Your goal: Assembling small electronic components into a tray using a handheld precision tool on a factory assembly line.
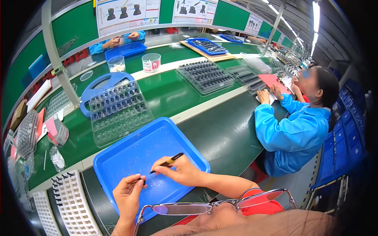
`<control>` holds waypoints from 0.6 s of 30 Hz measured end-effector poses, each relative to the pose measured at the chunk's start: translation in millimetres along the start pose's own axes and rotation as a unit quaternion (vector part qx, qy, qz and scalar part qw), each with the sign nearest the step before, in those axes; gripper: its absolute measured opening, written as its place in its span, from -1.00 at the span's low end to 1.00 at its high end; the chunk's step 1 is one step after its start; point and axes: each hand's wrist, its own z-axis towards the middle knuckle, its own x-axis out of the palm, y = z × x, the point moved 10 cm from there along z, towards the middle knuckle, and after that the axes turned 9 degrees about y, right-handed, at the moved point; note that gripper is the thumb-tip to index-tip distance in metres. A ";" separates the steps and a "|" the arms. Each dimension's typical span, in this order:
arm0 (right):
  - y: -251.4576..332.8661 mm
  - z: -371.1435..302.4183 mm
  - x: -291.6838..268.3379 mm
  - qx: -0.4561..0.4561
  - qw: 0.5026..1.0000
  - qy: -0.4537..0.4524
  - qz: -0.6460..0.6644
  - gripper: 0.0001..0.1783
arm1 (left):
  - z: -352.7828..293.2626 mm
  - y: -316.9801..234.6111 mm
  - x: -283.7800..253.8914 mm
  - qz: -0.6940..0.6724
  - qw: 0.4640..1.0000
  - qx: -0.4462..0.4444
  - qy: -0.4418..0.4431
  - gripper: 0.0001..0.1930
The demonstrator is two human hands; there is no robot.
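Note:
Over a blue tray (112, 155) dotted with pale specks, my left hand (128, 192) pinches a small black part (142, 179) between thumb and fingertips. The part is mostly covered by the fingers, so its shape is hard to make out. My right hand (179, 171) grips a craft knife (172, 159) with a black and yellow handle, held like a pen. Its thin tip points left and down, a short way from the black part. Both hands are near the middle of the tray.
A clear compartment tray (118, 110) of black parts lies beyond the blue tray, partly over a blue reel (88, 84). White racks (75, 200) stand at left. Two tubs (151, 63) sit farther off. A co-worker in a blue jacket (291, 122) sits at right.

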 end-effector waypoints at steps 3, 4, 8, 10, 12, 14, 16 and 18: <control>12.6 4.3 2.2 -0.036 0.990 -0.004 0.135 -0.79 | -1.4 0.2 -7.0 0.053 0.998 0.019 0.007 -0.84; 10.4 4.8 1.5 -0.020 0.985 -0.015 0.172 -0.78 | -4.1 -3.8 -11.7 0.081 0.997 0.015 -0.001 -0.85; -3.7 -5.0 -5.6 0.011 0.956 -0.029 0.291 -0.77 | 1.2 -34.1 15.3 0.220 0.967 0.111 0.063 -0.81; -4.8 -10.0 -6.5 -0.008 0.957 -0.035 0.289 -0.76 | -3.1 -30.0 13.3 0.209 0.970 0.120 0.035 -0.76; -10.8 -10.5 2.2 -0.005 0.954 -0.013 0.301 -0.75 | -5.7 -30.6 11.3 0.222 0.964 0.143 0.039 -0.64; -12.5 -8.5 9.1 0.001 0.953 0.005 0.304 -0.75 | -7.3 -30.1 7.7 0.232 0.963 0.131 0.036 -0.62; -11.2 -8.4 12.3 0.001 0.953 0.013 0.301 -0.76 | -8.0 -28.9 7.5 0.239 0.963 0.120 0.040 -0.61; -10.0 -9.8 13.4 0.001 0.955 0.019 0.296 -0.76 | -9.0 -29.7 10.0 0.250 0.959 0.124 0.044 -0.60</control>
